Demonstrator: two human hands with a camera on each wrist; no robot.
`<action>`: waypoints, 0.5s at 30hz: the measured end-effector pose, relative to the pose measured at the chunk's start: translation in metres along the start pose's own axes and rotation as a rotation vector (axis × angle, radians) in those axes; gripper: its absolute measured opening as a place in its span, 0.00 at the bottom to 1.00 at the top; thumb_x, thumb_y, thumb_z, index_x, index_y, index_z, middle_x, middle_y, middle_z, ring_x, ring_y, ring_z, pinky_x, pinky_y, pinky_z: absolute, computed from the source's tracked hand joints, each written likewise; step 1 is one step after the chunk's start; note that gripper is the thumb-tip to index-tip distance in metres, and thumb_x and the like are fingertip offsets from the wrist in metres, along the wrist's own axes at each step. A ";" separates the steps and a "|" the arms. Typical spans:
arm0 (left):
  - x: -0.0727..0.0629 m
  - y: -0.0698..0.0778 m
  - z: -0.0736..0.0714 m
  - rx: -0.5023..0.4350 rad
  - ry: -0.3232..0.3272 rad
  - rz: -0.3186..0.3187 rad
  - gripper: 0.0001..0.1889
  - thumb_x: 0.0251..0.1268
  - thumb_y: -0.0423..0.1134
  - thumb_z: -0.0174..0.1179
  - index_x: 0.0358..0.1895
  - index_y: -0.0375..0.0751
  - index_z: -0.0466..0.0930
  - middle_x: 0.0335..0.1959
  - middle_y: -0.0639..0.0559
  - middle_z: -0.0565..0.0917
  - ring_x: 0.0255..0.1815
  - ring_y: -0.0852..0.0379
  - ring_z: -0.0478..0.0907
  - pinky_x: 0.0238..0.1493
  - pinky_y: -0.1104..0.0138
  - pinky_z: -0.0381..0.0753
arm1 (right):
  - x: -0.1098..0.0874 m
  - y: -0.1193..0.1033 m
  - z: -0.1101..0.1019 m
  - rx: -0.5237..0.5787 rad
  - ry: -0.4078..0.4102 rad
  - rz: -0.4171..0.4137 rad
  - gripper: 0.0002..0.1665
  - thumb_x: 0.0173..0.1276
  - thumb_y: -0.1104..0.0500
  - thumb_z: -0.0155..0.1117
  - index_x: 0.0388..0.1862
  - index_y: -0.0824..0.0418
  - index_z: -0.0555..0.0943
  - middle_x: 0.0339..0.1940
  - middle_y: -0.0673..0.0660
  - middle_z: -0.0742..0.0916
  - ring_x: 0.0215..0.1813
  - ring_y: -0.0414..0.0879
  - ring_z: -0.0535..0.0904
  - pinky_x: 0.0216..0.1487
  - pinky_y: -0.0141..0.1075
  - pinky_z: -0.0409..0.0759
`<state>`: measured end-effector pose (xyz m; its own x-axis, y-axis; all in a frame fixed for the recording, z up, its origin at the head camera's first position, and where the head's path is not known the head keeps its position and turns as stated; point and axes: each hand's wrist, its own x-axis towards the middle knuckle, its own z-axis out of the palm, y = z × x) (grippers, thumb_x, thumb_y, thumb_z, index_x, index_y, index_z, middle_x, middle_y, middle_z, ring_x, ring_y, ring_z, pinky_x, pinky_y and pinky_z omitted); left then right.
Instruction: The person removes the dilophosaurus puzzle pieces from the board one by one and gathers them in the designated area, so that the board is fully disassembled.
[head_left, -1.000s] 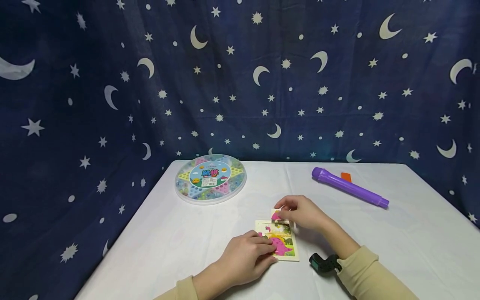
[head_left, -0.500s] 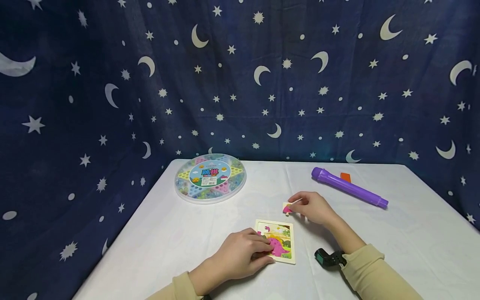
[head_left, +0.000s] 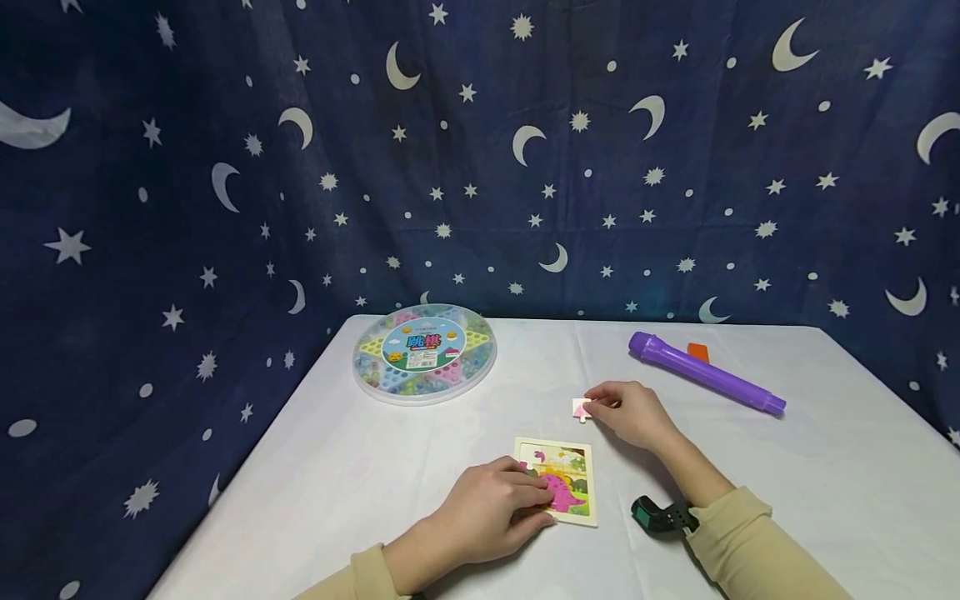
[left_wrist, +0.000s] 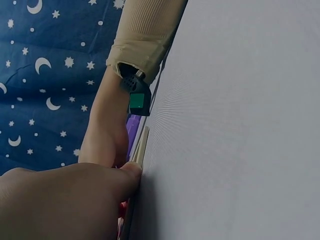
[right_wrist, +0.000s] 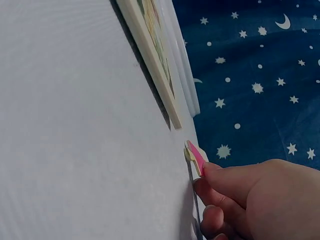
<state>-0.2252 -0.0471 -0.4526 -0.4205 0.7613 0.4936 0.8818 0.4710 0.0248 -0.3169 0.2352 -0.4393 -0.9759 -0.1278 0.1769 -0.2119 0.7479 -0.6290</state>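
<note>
A small wooden jigsaw puzzle [head_left: 576, 487] with a pink dinosaur picture and a pale frame lies flat on the table. My left hand [head_left: 495, 510] holds its lower left part, fingers over the picture and thumb at the front edge. That hand hides the lower left of the picture; a pale gap shows near its upper left. Beyond the puzzle's far right corner, my right hand [head_left: 633, 417] pinches a pink and cream puzzle piece [head_left: 580, 408] between thumb and fingers. In the right wrist view the piece [right_wrist: 197, 158] is tilted, held just off the frame's corner.
A round Chinese checkers set [head_left: 423, 354] lies at the back left of the white table [head_left: 360, 483]. Toward the back right are a purple stick-shaped toy [head_left: 705, 373] and a small orange block [head_left: 697, 352]. A starry dark blue curtain [head_left: 480, 150] stands behind.
My right hand has lifted the piece away from the puzzle's top edge, back and to the right, and turned it. The left hand stays on the puzzle, which has shifted slightly.
</note>
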 end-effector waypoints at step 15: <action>0.001 0.002 -0.002 -0.010 -0.014 -0.030 0.13 0.68 0.52 0.67 0.49 0.54 0.91 0.47 0.65 0.88 0.50 0.63 0.81 0.52 0.71 0.79 | -0.005 0.002 0.003 -0.054 0.072 -0.033 0.13 0.69 0.56 0.72 0.48 0.61 0.88 0.35 0.50 0.88 0.39 0.48 0.80 0.46 0.46 0.79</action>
<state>-0.2237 -0.0464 -0.4503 -0.4498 0.7529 0.4804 0.8707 0.4895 0.0481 -0.3126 0.2356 -0.4432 -0.9617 -0.1072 0.2521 -0.2390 0.7783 -0.5806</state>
